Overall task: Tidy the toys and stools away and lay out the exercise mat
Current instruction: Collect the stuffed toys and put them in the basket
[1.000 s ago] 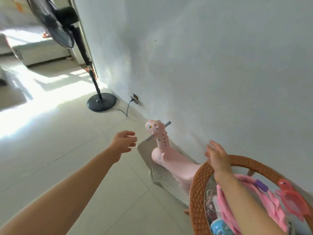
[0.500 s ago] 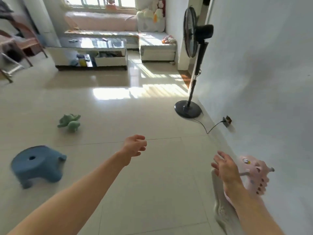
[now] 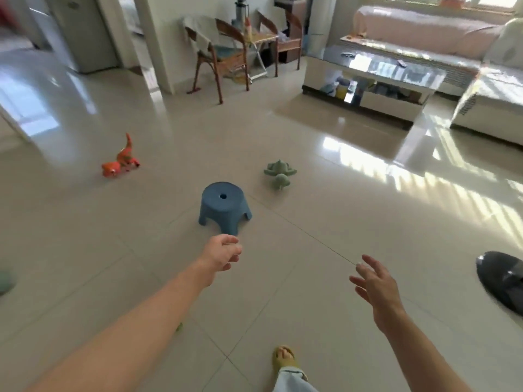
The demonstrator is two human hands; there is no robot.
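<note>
A small blue plastic stool [image 3: 223, 206] stands upright on the tiled floor in the middle of the view. Behind it to the right lies a green plush toy [image 3: 279, 174]. An orange toy dinosaur [image 3: 121, 159] lies further left. My left hand [image 3: 223, 251] hangs just in front of the stool with loosely curled fingers and holds nothing. My right hand [image 3: 373, 284] is spread in the air to the right, also holding nothing. No exercise mat is in view.
The black fan base [image 3: 502, 281] sits at the right edge. A glass-topped coffee table [image 3: 370, 77] and a sofa [image 3: 424, 32] stand at the back right, wooden chairs [image 3: 223, 55] at the back. A green object [image 3: 5, 281] shows at the left edge. My slippered foot [image 3: 283, 360] is below.
The view has swung left, away from the wall, the pink rocking toy and the basket. The blue stool now lies straight ahead, close to my left hand. Both hands stay without a load.
</note>
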